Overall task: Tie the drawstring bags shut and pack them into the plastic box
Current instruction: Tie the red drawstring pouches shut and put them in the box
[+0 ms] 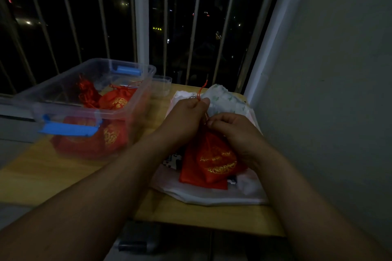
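A red drawstring bag with gold print hangs just above a second flat red bag on a white cloth. My left hand pinches the bag's red cord, whose end sticks up past my fingers. Curled fingers of my right hand pinch the gathered neck of the bag. To the left stands the clear plastic box with blue latches; several tied red bags lie inside it.
A white cloth and a pale printed fabric cover the right part of the small wooden table. A small clear tub stands behind the box. A barred window is behind, a wall on the right.
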